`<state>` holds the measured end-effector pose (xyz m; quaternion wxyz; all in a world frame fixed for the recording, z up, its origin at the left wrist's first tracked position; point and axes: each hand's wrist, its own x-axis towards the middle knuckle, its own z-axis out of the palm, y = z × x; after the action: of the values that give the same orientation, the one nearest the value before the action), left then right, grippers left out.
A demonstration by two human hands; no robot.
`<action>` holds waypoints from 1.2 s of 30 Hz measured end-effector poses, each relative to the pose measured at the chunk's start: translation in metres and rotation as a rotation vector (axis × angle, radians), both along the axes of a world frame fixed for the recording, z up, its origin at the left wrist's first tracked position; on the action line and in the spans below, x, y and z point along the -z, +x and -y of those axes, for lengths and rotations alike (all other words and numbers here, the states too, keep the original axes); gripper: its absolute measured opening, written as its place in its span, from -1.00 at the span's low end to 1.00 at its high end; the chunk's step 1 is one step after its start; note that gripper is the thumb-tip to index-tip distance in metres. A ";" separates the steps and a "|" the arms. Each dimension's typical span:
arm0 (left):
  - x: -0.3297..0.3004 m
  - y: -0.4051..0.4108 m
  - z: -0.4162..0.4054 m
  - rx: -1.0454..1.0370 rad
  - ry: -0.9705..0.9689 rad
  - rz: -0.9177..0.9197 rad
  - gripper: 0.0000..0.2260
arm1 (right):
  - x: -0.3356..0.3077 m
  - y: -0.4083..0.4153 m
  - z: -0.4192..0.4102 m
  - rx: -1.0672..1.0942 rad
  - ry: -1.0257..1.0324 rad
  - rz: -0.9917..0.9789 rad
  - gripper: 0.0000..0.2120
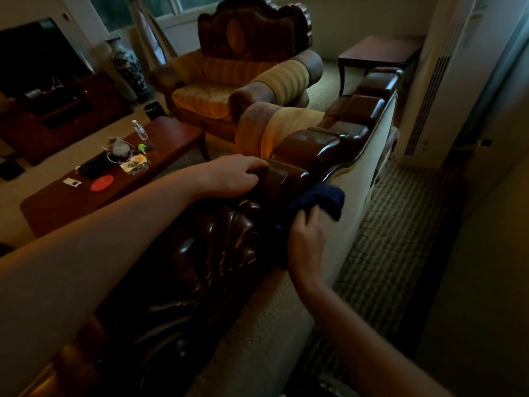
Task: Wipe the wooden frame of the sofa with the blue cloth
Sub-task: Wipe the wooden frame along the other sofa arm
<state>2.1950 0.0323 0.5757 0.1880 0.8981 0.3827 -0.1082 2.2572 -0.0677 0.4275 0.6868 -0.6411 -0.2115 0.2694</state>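
Observation:
The sofa's dark carved wooden frame (309, 150) runs along the top of its back from the lower left to the upper right, glossy and lobed. My right hand (305, 239) grips the blue cloth (320, 199) and holds it against the rear side of the frame. My left hand (237, 174) rests on top of a frame lobe just left of the cloth, fingers curled over the wood. The sofa's pale fabric back (286, 305) drops below the frame.
A matching armchair (229, 81) stands ahead. A wooden coffee table (160, 138) at left carries a bottle, a red disc and small items. A side table (380, 50) sits at the far right, beside a tall white air conditioner (435, 81). Patterned carpet (395, 239) lies behind the sofa.

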 end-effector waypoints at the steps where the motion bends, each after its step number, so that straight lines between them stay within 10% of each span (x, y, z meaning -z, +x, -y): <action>1: 0.000 0.000 0.000 -0.001 0.002 -0.002 -0.56 | 0.002 -0.007 0.002 -0.012 0.019 0.024 -0.80; 5: -0.003 -0.001 0.002 -0.031 -0.033 0.029 -0.56 | -0.010 0.014 -0.022 0.050 0.002 0.090 -0.65; 13: -0.006 -0.021 -0.013 -0.450 0.283 0.151 -0.77 | -0.073 0.018 -0.041 -0.307 0.085 0.889 -0.47; 20: -0.007 -0.025 -0.022 -0.415 0.347 0.137 -0.79 | -0.122 0.037 -0.082 -0.952 -0.300 0.665 -0.58; 26: -0.010 -0.055 -0.044 -0.483 0.020 0.037 -0.78 | -0.132 -0.012 -0.133 -1.301 -0.666 0.563 -0.66; 36: 0.032 -0.114 -0.057 -0.448 -0.513 0.578 -0.62 | -0.130 -0.026 -0.144 -1.081 -0.497 0.410 -0.68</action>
<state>2.0808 0.0893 0.5441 0.5227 0.7106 0.4604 0.0994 2.2317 0.0766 0.5576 0.2295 -0.6226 -0.5641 0.4914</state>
